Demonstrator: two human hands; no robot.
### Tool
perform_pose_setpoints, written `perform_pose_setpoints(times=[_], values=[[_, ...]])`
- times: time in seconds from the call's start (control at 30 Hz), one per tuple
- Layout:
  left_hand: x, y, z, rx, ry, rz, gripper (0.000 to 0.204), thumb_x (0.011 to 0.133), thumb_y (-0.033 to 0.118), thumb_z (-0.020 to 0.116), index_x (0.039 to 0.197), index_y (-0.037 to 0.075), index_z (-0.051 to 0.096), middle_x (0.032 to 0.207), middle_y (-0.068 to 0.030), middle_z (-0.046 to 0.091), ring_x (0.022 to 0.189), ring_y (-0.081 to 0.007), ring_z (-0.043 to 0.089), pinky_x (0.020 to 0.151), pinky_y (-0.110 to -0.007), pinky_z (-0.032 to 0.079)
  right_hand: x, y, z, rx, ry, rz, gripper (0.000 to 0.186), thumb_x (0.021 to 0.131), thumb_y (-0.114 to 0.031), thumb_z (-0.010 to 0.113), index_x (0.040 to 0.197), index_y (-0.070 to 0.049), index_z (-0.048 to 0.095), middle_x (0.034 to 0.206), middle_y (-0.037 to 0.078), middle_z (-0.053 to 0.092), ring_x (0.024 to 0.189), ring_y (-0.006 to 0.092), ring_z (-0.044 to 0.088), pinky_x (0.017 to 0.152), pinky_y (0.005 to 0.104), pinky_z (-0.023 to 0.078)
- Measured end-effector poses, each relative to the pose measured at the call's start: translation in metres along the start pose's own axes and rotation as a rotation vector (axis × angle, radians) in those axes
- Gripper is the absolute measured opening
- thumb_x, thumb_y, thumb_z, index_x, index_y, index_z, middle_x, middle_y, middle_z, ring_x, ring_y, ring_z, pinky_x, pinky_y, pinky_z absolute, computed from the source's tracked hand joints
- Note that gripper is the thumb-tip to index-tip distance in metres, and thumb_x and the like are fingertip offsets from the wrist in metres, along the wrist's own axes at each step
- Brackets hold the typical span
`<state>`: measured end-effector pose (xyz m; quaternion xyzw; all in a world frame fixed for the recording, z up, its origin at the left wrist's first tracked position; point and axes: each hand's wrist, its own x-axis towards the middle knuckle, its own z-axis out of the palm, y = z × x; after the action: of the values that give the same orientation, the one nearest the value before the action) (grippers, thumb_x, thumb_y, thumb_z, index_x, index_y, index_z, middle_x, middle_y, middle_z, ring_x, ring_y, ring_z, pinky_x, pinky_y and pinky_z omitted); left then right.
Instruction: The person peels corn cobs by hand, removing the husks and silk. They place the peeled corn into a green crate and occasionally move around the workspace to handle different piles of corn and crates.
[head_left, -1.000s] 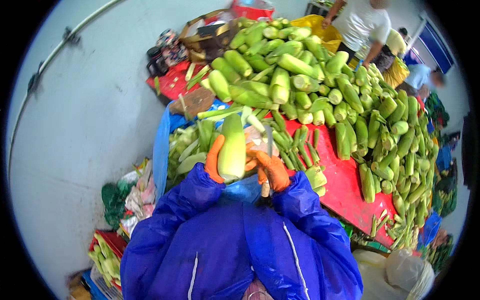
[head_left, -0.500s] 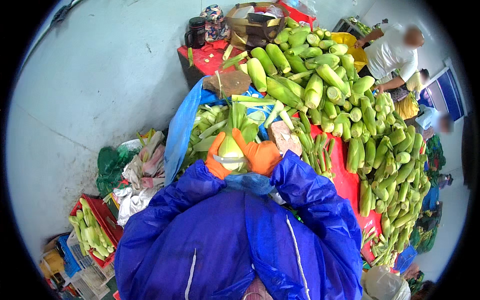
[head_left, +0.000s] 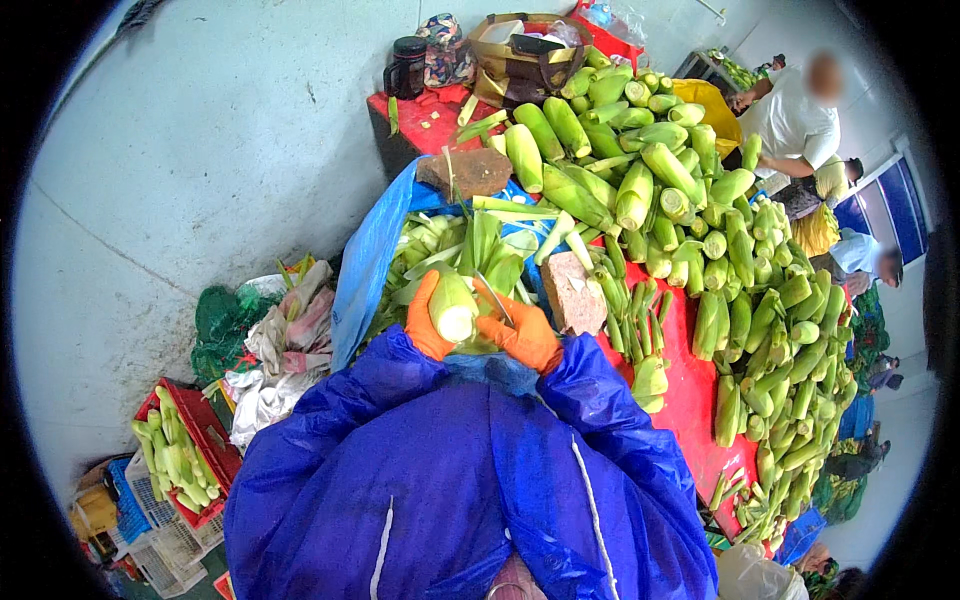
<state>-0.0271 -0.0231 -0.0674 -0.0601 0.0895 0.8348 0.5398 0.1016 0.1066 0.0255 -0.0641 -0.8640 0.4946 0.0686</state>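
In orange gloves, my left hand [head_left: 431,318] grips a green corn ear [head_left: 455,303], its pale cut end facing me. My right hand [head_left: 523,333] is closed on a knife [head_left: 492,294], whose blade points up and left along the ear's right side. Loose husks and leaves [head_left: 430,238] lie in a blue plastic sheet [head_left: 370,255] beyond my hands. A pale stone block [head_left: 572,290] sits just right of them, and a darker block [head_left: 462,172] sits behind the husks.
A big pile of corn [head_left: 640,185] covers the red table [head_left: 685,390], reaching right. People [head_left: 800,120] stand at the far right. A bag [head_left: 525,55] and dark mug [head_left: 405,68] sit at the back. A red crate [head_left: 210,440] of corn and cloths [head_left: 260,410] lie low left.
The knife, lying across the ear's base half a second ago, has moved up and right. The ear's white cut end now shows. Earlier, a second ago, the ear stood more upright and higher.
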Motion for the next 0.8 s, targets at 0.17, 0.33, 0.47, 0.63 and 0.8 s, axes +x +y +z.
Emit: perform_pose_setpoints(times=[0.17, 0.33, 0.47, 0.63, 0.8], values=[[-0.016, -0.013, 0.038, -0.050, 0.054, -0.081, 0.045, 0.091, 0.045, 0.055, 0.109, 0.004, 0.059, 0.108, -0.0149, 0.063, 0.102, -0.0309, 0.060, 0.092, -0.044, 0.048, 0.017, -0.025, -0.008, -0.407, -0.016, -0.186, 0.047, 0.084, -0.040, 0.066, 0.119, -0.010, 0.063, 0.083, 0.015, 0.065, 0.076, 0.0350, 0.064, 0.066, 0.0395, 0.051], [-0.015, -0.009, 0.012, -0.195, 0.099, -0.079, 0.038, 0.090, 0.040, 0.059, 0.099, 0.003, 0.061, 0.096, -0.0119, 0.065, 0.092, -0.0284, 0.064, 0.083, -0.041, 0.052, 0.012, -0.007, 0.009, -0.322, 0.087, -0.305, 0.036, 0.088, -0.032, 0.063, 0.117, -0.011, 0.064, 0.077, 0.014, 0.062, 0.068, 0.0324, 0.061, 0.061, 0.0390, 0.049], [-0.022, -0.008, 0.018, -0.108, 0.059, -0.085, 0.039, 0.090, 0.042, 0.058, 0.099, 0.004, 0.062, 0.091, -0.0115, 0.066, 0.082, -0.0255, 0.065, 0.075, -0.039, 0.054, 0.010, -0.007, 0.025, -0.319, 0.249, -0.296, 0.026, 0.090, -0.028, 0.063, 0.102, -0.005, 0.067, 0.074, 0.012, 0.064, 0.060, 0.0264, 0.061, 0.053, 0.0355, 0.048], [-0.046, 0.004, 0.030, 0.233, 0.139, -0.060, 0.048, 0.093, 0.046, 0.052, 0.112, 0.002, 0.059, 0.093, -0.0162, 0.067, 0.069, -0.0242, 0.067, 0.060, -0.036, 0.057, 0.028, -0.004, -0.012, 0.462, 0.339, 0.350, 0.032, 0.093, -0.031, 0.059, 0.089, 0.000, 0.065, 0.067, 0.007, 0.063, 0.048, 0.0122, 0.054, 0.043, 0.0284, 0.041], [-0.051, 0.004, 0.039, 0.254, 0.155, 0.022, 0.051, 0.093, 0.046, 0.053, 0.117, 0.001, 0.056, 0.094, -0.0174, 0.067, 0.077, -0.0275, 0.067, 0.066, -0.038, 0.058, 0.052, 0.069, -0.046, 0.573, 0.546, 0.312, 0.038, 0.089, -0.037, 0.061, 0.082, -0.001, 0.063, 0.063, 0.008, 0.062, 0.044, 0.0138, 0.050, 0.040, 0.0290, 0.038]])
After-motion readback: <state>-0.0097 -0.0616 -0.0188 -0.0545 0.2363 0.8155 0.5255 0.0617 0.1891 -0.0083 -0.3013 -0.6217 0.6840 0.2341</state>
